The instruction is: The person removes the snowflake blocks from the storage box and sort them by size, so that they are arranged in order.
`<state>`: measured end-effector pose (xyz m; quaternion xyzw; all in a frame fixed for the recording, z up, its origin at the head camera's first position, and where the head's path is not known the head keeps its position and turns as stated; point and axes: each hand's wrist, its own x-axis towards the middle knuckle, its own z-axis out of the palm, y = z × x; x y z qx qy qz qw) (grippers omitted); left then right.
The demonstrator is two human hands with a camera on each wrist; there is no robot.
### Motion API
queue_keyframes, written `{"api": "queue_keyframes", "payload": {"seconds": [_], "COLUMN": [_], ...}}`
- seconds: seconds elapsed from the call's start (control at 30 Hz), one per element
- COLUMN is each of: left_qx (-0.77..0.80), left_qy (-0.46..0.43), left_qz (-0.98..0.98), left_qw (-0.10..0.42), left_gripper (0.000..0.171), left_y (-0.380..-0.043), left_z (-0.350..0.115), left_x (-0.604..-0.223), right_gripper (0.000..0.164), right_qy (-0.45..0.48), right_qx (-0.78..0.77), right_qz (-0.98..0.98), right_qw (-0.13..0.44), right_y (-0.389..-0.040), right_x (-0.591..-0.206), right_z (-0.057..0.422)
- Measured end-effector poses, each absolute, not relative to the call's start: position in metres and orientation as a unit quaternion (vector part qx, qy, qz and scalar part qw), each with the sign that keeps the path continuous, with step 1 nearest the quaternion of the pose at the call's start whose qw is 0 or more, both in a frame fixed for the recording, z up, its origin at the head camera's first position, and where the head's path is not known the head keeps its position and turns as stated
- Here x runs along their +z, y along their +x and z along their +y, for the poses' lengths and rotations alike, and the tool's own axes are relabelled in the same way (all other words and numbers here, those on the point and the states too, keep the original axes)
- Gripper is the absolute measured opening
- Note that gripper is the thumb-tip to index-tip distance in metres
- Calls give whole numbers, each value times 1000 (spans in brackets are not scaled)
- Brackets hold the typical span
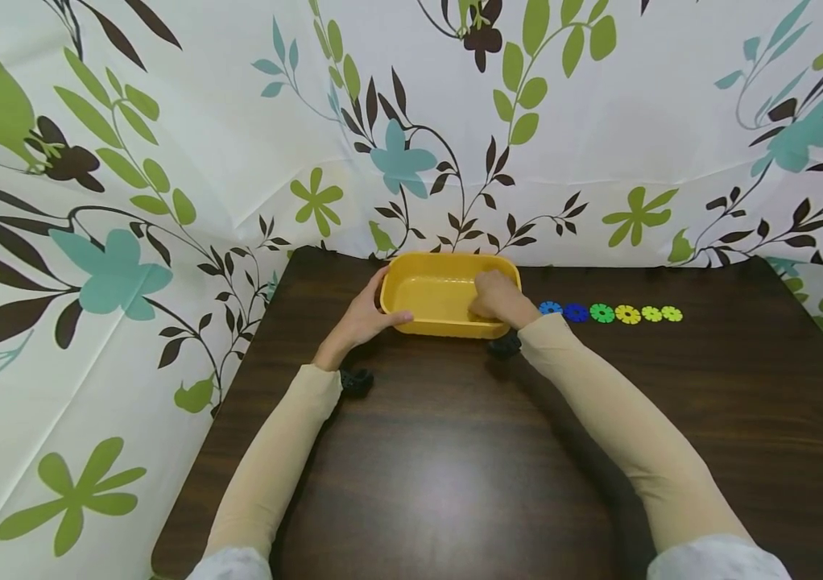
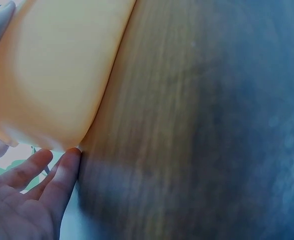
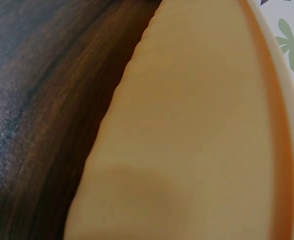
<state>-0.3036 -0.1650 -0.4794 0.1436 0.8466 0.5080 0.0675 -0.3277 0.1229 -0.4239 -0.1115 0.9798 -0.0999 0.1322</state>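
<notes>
A yellow plastic basket (image 1: 429, 300) stands at the back of the dark table. My left hand (image 1: 364, 316) holds its left end, the thumb over the near rim and the other fingers round the outer side. In the left wrist view the fingertips of that left hand (image 2: 34, 195) meet the basket's end wall (image 2: 51, 75). My right hand (image 1: 500, 298) reaches down inside the basket at its right end, its fingertips hidden; I cannot tell whether they pinch anything. Only the basket's outer wall (image 3: 187, 120) and the table show in the right wrist view.
Right of the basket lies a row of notched plastic discs (image 1: 602, 313) in blue, green and yellow. The brown wooden table (image 1: 419, 451) meets a white floral cloth (image 1: 564, 185) at the back and left. Black wrist devices (image 1: 357, 383) hang under both wrists.
</notes>
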Motion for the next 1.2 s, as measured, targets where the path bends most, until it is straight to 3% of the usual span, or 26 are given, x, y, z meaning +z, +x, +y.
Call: {"api": "queue_keyframes", "payload": {"seconds": [0.17, 0.37, 0.6, 0.8, 1.0, 1.2], "left_qx": [504, 503, 495, 503, 494, 498], "left_qy": [139, 140, 137, 138, 137, 138], "left_qz": [850, 850, 856, 851, 856, 853], "left_qw": [68, 67, 64, 69, 66, 72], "left_gripper": [112, 112, 125, 124, 126, 119], "left_y": [-304, -304, -314, -305, -308, -302], "left_z": [-165, -164, -169, -167, -168, -166], "left_x": [-480, -481, -493, -483, -487, -480], "right_gripper": [26, 38, 32, 19, 33, 34], "right_qy": [-87, -96, -110, -123, -124, -129], "right_qx": [-126, -168, -228, -273, -305, -337], "right_qz": [979, 978, 967, 951, 934, 912], "right_qw": [131, 76, 7, -73, -139, -193], "right_y": [-328, -322, -312, -302, -287, -275], "right_x": [-425, -424, -426, -428, -432, -434], "right_z": [122, 124, 129, 138, 149, 164]}}
